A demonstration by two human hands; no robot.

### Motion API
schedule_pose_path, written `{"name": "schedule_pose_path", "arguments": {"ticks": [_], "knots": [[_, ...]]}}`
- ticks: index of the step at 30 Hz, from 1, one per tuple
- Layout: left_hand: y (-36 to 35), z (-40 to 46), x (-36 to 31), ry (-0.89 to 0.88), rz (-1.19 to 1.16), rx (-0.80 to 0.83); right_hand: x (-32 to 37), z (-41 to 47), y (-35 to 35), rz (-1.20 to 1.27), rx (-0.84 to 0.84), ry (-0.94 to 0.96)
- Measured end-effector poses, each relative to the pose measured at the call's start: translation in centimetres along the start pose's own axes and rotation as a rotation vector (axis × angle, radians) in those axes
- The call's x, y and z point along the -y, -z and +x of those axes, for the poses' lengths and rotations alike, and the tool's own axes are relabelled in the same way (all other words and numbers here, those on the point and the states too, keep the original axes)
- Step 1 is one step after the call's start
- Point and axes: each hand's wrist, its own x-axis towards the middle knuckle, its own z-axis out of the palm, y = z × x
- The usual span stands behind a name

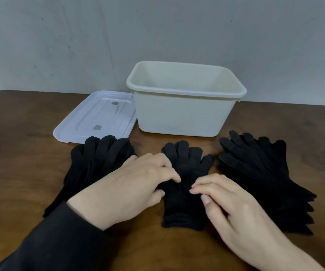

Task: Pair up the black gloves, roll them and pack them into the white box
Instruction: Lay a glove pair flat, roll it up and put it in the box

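A black glove pair (185, 182) is laid flat on the table (20, 137), fingers pointing away from the person and cuff nearest, directly beneath both hands. The left hand (136, 184) is set on the pair's left edge with its fingers curled and their tips pressed into the fabric near the palm; the right hand (224, 200) is set on the right edge, its fingers bent and its fingertips touching the cloth. Whether the fabric is actually pinched or only pressed cannot be told for sure.

Beyond the left hand a stack of black gloves (97, 163) is seen, and beyond the right hand a second, larger stack (259, 173). Past the fingertips of both hands stands the white box (183, 114), open and with nothing visible inside, its lid (97, 118) laid flat beside it.

The gloves are judged to be light, soft and limp knitted cloth, without stiffness, so they would sag if lifted by one corner and the two layers could slide apart. A hold across the full width at the cuff or at the fingertips is judged best, with the roll kept tight under flat fingers. Breakage is not a concern; unrolling on release is.
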Motion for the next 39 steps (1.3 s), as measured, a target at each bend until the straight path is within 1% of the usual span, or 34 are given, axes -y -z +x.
{"name": "schedule_pose_path", "arguments": {"ticks": [3,8,11,15,19,21,26,29,33,36,39], "knots": [[-0.5,-0.2,0.1,-0.078,0.009,0.091,-1.4,-0.7,-0.2,-0.044,0.109,0.008],[-0.6,0.0,0.1,-0.056,0.020,0.135,-1.7,-0.5,0.1,-0.013,0.228,0.013],[-0.4,-0.2,-0.3,-0.066,0.023,0.200,-1.5,-0.1,0.2,-0.038,0.309,0.010],[-0.3,-0.4,-0.5,-0.045,0.012,0.273,-1.3,0.3,-0.1,-0.078,0.304,-0.023],[0.0,-0.5,-1.2,-0.023,-0.015,0.318,-0.9,0.8,-1.1,-0.135,0.179,0.000],[0.1,-0.6,-1.8,-0.006,-0.007,0.289,-0.8,1.3,-1.1,-0.098,0.109,-0.010],[-0.6,-0.3,-2.1,0.015,-0.022,0.051,-0.8,1.3,-0.9,-0.072,0.046,-0.015],[-0.6,-0.2,-2.0,0.095,-0.080,0.019,-0.8,1.4,-1.0,-0.026,0.016,-0.064],[-0.8,-0.1,-1.9,0.172,-0.147,-0.038,-0.8,1.8,-1.1,0.118,-0.031,-0.172],[-1.3,0.0,-2.4,0.235,-0.180,-0.120,-0.9,2.2,-1.2,0.205,-0.056,-0.240],[-1.9,0.3,-2.6,0.274,-0.157,-0.215,-0.8,2.8,-1.4,0.195,-0.076,-0.266]]}}
